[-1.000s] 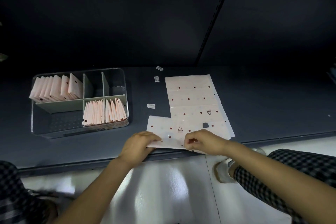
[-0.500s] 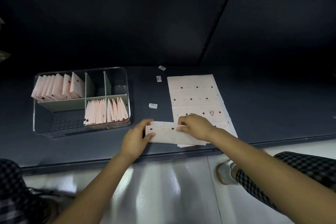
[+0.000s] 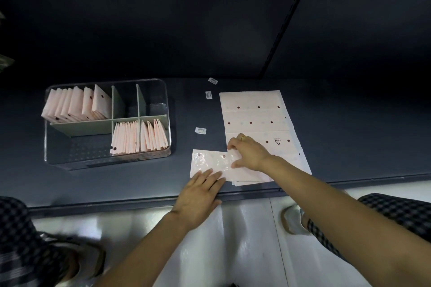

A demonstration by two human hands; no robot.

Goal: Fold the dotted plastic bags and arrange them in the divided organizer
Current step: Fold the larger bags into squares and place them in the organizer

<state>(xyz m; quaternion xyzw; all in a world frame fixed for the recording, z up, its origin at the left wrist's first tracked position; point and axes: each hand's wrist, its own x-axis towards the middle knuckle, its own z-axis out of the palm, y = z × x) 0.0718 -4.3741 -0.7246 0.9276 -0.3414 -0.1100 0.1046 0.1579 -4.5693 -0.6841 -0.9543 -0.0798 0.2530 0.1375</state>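
A clear divided organizer [image 3: 107, 123] sits at left with folded bags [image 3: 77, 105] in 3 compartments. The left hand [image 3: 200, 191] presses flat, fingers straight, on the folded dotted bag [image 3: 210, 161]. The right hand [image 3: 249, 152] pinches that bag's edge atop the flat bag stack [image 3: 256, 112]

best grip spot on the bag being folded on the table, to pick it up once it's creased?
Likely the folded bag's free left end, coming from the left. It lies flat and sticks out past the stack of flat bags. The left hand presses its near edge with flat fingers; the right hand covers the right end. A thumb-under pinch grip should suit so thin a sheet.
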